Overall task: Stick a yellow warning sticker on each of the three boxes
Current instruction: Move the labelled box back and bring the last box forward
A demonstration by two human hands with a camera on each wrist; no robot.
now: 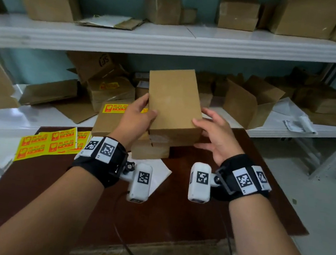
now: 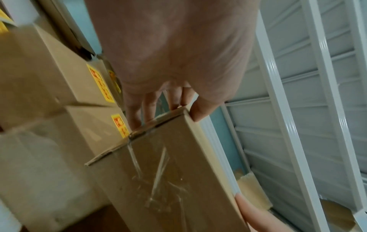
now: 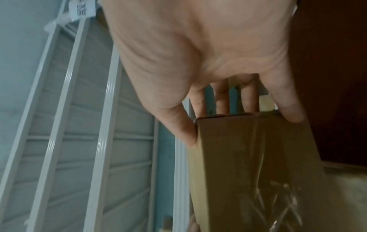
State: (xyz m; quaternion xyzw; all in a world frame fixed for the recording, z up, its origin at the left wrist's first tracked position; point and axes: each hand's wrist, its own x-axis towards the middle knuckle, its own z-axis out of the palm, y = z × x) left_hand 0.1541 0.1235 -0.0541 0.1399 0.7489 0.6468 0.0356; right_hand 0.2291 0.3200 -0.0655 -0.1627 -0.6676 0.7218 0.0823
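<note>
Two hands, left [image 1: 136, 116] and right [image 1: 214, 132], clasp box [image 1: 173, 99]; long axis points away, tilted up.

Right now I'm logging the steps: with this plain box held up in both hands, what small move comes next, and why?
Probably lower the plain box onto the brown table. Left hand and right hand both grip it, its upper face has no sticker, and the yellow stickers lie out of reach.

The head camera looked forward and down over the table [image 1: 171, 215]. Each wrist camera looked very closely along its palm toward the fingers. All three views shared the brown box [image 1: 173, 99].
</note>
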